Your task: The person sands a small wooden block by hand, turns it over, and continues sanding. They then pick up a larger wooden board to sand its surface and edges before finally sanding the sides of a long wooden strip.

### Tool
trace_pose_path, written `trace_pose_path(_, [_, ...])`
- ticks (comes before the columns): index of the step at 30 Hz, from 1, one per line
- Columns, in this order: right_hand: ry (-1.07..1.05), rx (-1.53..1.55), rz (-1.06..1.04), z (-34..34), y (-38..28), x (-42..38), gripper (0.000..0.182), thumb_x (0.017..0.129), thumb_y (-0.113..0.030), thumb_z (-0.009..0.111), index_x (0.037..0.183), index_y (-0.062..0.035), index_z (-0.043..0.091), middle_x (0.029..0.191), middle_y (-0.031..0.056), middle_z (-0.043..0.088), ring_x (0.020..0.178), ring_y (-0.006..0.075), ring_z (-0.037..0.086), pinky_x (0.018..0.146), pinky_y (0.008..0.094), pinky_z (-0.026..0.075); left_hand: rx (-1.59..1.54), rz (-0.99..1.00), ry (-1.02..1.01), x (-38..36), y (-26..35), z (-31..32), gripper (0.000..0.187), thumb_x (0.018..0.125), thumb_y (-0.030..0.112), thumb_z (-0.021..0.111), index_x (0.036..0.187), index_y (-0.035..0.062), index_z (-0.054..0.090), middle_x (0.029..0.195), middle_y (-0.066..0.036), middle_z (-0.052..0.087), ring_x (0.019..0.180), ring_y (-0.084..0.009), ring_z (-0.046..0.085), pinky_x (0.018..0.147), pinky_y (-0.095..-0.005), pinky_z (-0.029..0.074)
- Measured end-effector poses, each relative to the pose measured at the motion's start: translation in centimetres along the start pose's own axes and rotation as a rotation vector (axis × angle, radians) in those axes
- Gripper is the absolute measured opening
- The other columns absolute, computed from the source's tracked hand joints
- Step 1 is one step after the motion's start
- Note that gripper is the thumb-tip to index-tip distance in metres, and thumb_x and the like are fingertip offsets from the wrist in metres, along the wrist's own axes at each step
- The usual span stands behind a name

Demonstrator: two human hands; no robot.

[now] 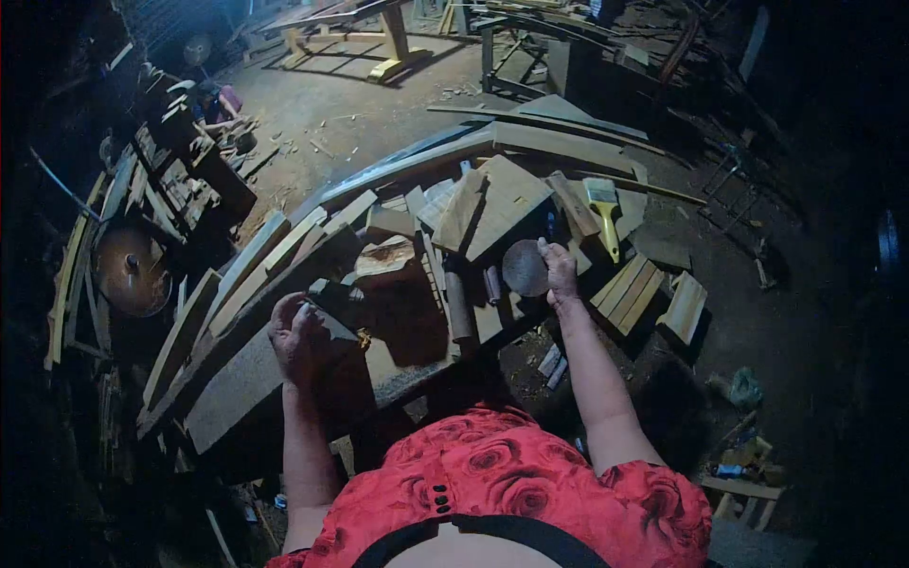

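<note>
My right hand [561, 271] is closed on the edge of a flat, round grey-brown disc [525, 268], held over the right part of the cluttered workbench. My left hand [293, 333] hovers above the bench's front left, its fingers bent together. Whatever may be in those fingers is too small or hidden to make out. Between the hands lie a brown cylindrical roll [458, 308] and a pale, rough piece of wood [385, 256]. Beyond the disc, a paintbrush [606, 218] with a yellow handle rests among wooden boards [509, 206].
Long planks [248, 275] line the bench's left side. Short wooden blocks [630, 295] sit at the right. A round metal blade-like disc [133, 272] stands far left. Another person [216, 106] crouches at the back left, and a wooden table [393, 38] stands farther back.
</note>
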State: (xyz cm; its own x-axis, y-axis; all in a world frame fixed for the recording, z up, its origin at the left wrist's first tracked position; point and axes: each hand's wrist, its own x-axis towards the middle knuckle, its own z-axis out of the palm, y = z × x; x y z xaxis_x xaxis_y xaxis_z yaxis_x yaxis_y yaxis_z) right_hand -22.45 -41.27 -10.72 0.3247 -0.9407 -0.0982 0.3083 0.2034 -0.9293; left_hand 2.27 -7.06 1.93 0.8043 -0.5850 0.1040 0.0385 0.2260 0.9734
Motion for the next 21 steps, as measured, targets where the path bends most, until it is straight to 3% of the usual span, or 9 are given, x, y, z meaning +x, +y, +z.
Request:
trace_pose_path(5, [-0.035,0.034,0.026,-0.7,-1.2,0.0,0.031,0.084,-0.027,0.065,0.061,-0.0141,0.049,0.063,-0.0059,0.048,0.056,0.006,0.044,0.054,0.0245,0.036,0.079,0.014,0.135,0.2,0.1,0.7,0.019,0.084,0.007,0.059,0.103,0.0048,0.056,0.08,-0.003,0.056,0.061,-0.0087,0.054,0.046,-0.0203,0.043])
trace_pose_path(8, [0.017,0.159,0.235,-1.7,-2.1,0.4,0.019,0.086,-0.028,0.062,0.079,-0.0096,0.062,0.079,0.0005,0.063,0.073,0.0119,0.06,0.069,0.0279,0.048,0.072,-0.028,0.049,0.7,-0.3,-0.1,0.017,0.086,0.01,0.056,0.102,0.0047,0.054,0.076,-0.003,0.054,0.052,-0.0071,0.049,0.042,-0.0199,0.039])
trace_pose_path(12, [-0.058,0.056,0.025,-3.2,-5.8,4.9,0.024,0.088,-0.026,0.058,0.102,-0.0062,0.06,0.093,0.0054,0.064,0.084,0.0185,0.063,0.079,0.0351,0.05,0.149,-0.051,0.165,1.7,-0.2,0.4,0.015,0.086,0.007,0.057,0.1,0.0043,0.056,0.075,-0.004,0.056,0.05,-0.0059,0.049,0.039,-0.0185,0.037])
trace_pose_path(14, [-0.116,0.163,0.161,-3.0,-10.7,6.5,0.028,0.086,-0.027,0.06,0.104,-0.0053,0.061,0.096,0.0055,0.064,0.086,0.019,0.062,0.081,0.0347,0.049,0.24,-0.079,0.193,2.0,-0.3,0.5,0.013,0.086,0.007,0.056,0.099,0.0041,0.056,0.075,-0.003,0.056,0.05,-0.0045,0.049,0.039,-0.0178,0.036])
trace_pose_path(16, [-0.083,0.154,0.078,-3.0,-12.5,11.0,0.019,0.082,-0.02,0.063,0.091,-0.0034,0.062,0.086,0.0061,0.062,0.079,0.0185,0.06,0.073,0.0339,0.049,0.269,-0.085,0.228,1.9,-0.1,1.2,0.013,0.086,0.007,0.057,0.099,0.0043,0.056,0.076,-0.002,0.056,0.051,-0.0037,0.049,0.039,-0.0174,0.036])
trace_pose_path(18, [-0.052,-0.002,0.035,-2.0,-15.3,13.8,0.024,0.08,-0.015,0.063,0.101,-0.004,0.062,0.097,0.0069,0.065,0.087,0.0191,0.062,0.081,0.0367,0.049,0.343,-0.031,0.222,1.8,-0.7,1.0,0.012,0.086,0.008,0.057,0.098,0.005,0.056,0.077,-0.001,0.055,0.051,-0.0038,0.049,0.039,-0.0171,0.036])
trace_pose_path(19, [-0.085,0.053,0.121,-2.9,-15.1,17.3,0.026,0.077,-0.009,0.063,0.102,-0.0033,0.061,0.097,0.0084,0.065,0.087,0.0194,0.062,0.08,0.0368,0.049,0.362,-0.034,0.258,1.7,-0.6,1.4,0.012,0.086,0.009,0.057,0.098,0.0061,0.057,0.077,-0.001,0.055,0.05,-0.0035,0.048,0.04,-0.0164,0.036])
trace_pose_path(21, [-0.133,0.014,0.057,-2.5,-15.9,22.1,0.03,0.076,-0.009,0.063,0.105,-0.0026,0.059,0.097,0.0089,0.064,0.087,0.0194,0.062,0.079,0.0361,0.049,0.392,-0.026,0.283,1.8,-0.9,1.5,0.012,0.087,0.01,0.057,0.098,0.0065,0.057,0.076,0.0,0.054,0.051,-0.0034,0.048,0.04,-0.0164,0.036])
